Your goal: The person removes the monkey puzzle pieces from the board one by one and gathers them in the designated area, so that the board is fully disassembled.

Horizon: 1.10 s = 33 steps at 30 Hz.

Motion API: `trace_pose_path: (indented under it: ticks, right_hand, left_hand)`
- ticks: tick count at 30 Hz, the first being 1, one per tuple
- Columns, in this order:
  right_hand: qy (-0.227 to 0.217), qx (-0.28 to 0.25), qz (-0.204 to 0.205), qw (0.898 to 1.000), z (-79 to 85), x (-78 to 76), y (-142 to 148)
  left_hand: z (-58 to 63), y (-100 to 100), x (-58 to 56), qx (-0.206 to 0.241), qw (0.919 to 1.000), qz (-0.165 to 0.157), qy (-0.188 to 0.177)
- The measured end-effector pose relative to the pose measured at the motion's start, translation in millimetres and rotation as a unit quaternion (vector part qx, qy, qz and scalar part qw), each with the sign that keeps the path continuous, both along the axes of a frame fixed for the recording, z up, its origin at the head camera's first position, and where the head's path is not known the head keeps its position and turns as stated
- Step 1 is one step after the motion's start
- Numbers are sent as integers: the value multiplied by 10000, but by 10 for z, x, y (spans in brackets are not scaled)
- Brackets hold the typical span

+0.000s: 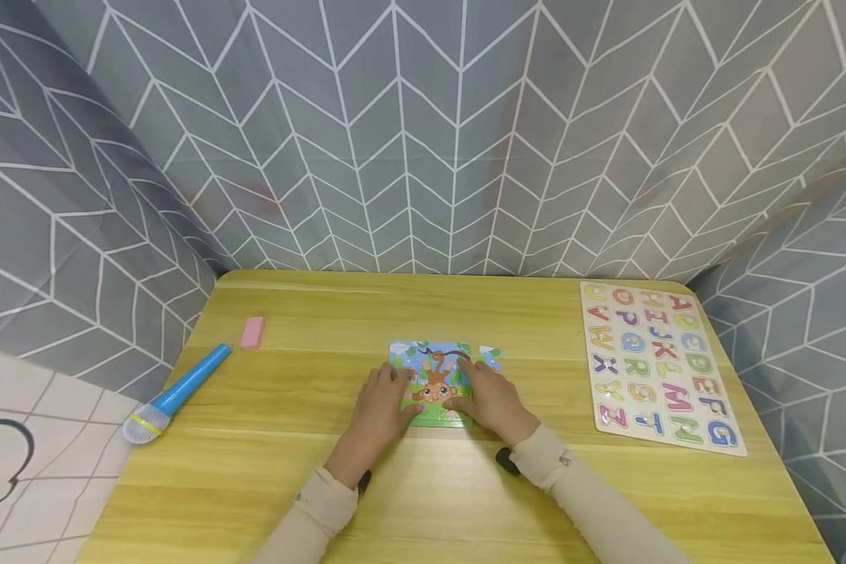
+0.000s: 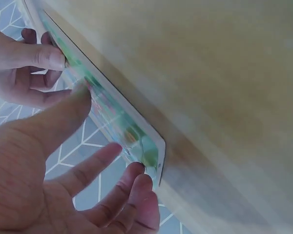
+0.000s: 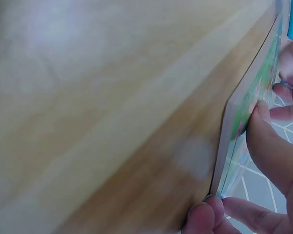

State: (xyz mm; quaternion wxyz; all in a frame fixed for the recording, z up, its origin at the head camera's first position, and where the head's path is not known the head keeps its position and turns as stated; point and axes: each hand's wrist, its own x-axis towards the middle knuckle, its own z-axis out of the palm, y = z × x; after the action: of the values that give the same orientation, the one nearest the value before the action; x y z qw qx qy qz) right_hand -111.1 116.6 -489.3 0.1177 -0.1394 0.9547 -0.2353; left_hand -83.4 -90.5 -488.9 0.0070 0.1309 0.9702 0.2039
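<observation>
A monkey jigsaw puzzle [image 1: 435, 392] on a flat board lies at the middle of the table, with a green lower part and blue sky above. My left hand [image 1: 381, 403] holds its left side; in the left wrist view the thumb [image 2: 80, 97] rests on the picture and the fingers bend at the edge. My right hand [image 1: 497, 399] grips the right side; the right wrist view has its thumb [image 3: 261, 114] on the picture and curled fingertips [image 3: 202, 217] at the board's edge. A loose puzzle piece [image 1: 491, 356] lies just beyond the right hand, partly covered by it.
A white alphabet board [image 1: 638, 376] with colourful letters lies at the right of the wooden table [image 1: 310, 470]. On the left are a blue toy microphone [image 1: 176, 395], overhanging the table's edge, and a pink block [image 1: 251, 332]. Grey patterned curtains [image 1: 423, 141] hang behind the table.
</observation>
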Motion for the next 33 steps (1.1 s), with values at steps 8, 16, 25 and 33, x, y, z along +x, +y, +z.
trace_pose_path:
  ticks: [8,16,25,33]
  right_hand:
    - [-119,-118,-37,9999,10,-19,-16]
    - [-194,-138,73,9997,36,-32,-78]
    - [-269,-87,95,9996,64,-53,-63]
    - [-349,-65,-1,9994,42,-76,-28]
  left_hand:
    - [55,109,-233,145,9987,260,-421]
    - [85,161,-358,-77,9985,316,-431]
    - [49,170,-419,26,9985,170,-511]
    - [-5,231,-448,23,9986,252,-468]
